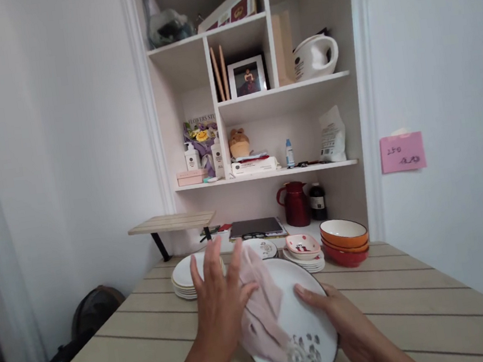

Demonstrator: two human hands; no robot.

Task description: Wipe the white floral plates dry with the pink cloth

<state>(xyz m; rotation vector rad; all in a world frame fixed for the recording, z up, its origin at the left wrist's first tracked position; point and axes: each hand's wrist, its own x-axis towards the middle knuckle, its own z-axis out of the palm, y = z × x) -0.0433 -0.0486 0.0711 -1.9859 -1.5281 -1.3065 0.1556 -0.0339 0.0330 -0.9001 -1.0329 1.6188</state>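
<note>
My right hand [346, 315] grips a round white plate [307, 291] at its right edge, thumb on top and fingers behind. The plate is tilted towards me and has a dark rim and a grey flower print near its lower edge. A pale pink cloth [261, 315] lies crumpled over the plate's left part. Beside the cloth is my left hand [221, 296], its fingers spread and raised, with the thumb against the cloth's edge.
Behind my hands stand stacked white plates [187, 274], a flower-printed plate [261, 248], small dishes [303, 247] and orange and red bowls [345, 241]. A small wooden stand [171, 222] rises at the table's back left. Further back are a red jug [297, 204], a dark bottle [317, 200] and a laptop [256, 227].
</note>
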